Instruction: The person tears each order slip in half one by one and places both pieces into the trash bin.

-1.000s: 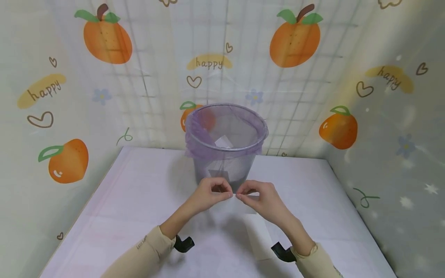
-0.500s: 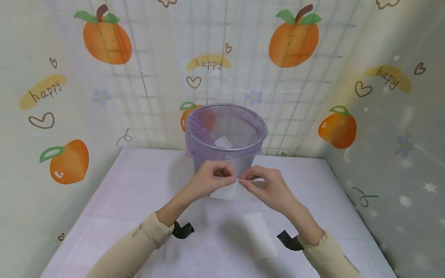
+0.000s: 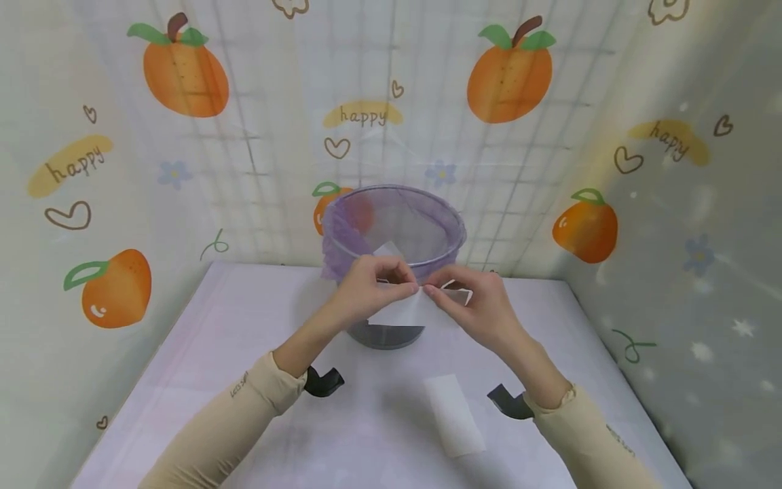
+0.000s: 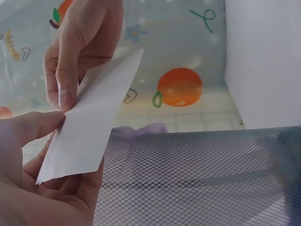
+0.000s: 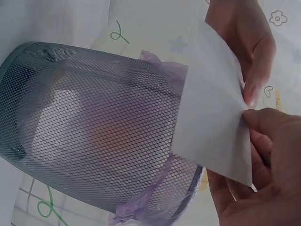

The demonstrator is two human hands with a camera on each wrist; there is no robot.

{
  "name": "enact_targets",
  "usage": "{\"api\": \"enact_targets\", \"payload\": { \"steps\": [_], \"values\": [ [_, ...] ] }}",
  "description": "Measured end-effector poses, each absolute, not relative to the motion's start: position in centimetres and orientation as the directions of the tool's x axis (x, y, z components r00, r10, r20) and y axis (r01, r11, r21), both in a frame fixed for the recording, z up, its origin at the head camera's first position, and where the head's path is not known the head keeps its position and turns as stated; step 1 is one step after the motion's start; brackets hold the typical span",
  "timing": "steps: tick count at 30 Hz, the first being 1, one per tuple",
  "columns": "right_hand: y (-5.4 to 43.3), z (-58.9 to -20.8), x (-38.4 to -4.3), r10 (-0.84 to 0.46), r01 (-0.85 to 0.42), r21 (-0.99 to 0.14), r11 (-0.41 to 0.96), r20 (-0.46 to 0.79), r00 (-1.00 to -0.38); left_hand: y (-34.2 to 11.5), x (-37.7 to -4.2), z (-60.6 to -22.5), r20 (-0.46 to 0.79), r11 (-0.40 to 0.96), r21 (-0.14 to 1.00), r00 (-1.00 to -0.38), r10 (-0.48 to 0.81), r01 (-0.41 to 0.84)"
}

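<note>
A sheet of white paper [image 3: 397,311] hangs in front of the mesh wastebasket [image 3: 385,337], its top edge held at the middle. My left hand [image 3: 374,291] pinches that edge between thumb and fingers. Right beside it, my right hand [image 3: 479,304] pinches the same edge, fingertips nearly meeting the left ones. In the left wrist view the sheet [image 4: 96,122] looks whole, with a faint crease near the pinch. A purple bag [image 3: 334,248] lines the wastebasket and folds over its rim. Inside it shows another white piece of paper [image 3: 387,249].
A white paper strip [image 3: 454,415] lies on the white table [image 3: 256,435], nearer me and right of centre. Behind the wastebasket hangs a fruit-printed curtain [image 3: 275,204], which also closes off both sides. Black curved pieces [image 3: 324,382] stick out at both sleeve cuffs.
Both hands have risen and moved away from me, up to the wastebasket's front, bringing the sheet along. The strip on the table stays put.
</note>
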State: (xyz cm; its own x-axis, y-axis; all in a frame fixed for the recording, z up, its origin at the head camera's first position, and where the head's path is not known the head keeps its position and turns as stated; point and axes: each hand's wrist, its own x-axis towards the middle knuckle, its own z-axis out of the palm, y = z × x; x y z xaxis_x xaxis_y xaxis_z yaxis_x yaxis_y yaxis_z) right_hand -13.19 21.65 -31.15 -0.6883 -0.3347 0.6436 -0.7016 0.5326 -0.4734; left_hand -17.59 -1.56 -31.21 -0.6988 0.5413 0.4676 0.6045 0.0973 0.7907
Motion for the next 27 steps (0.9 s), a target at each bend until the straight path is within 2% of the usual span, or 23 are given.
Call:
{"api": "enact_targets", "payload": {
  "steps": [10,27],
  "values": [
    [21.7,-30.5,-12.9,-0.364,-0.749,-0.434,0.500,0.679,-0.637,-1.6,-17.3,-30.3,0.468,0.089,0.792,-0.694,0.547,0.604],
    [21.7,-28.8,-13.2,-0.378,-0.770,-0.396,0.500,0.700,-0.605,-1.6,-17.3,-28.7,0.484,0.065,0.795,-0.694,0.533,0.604]
  ]
}}
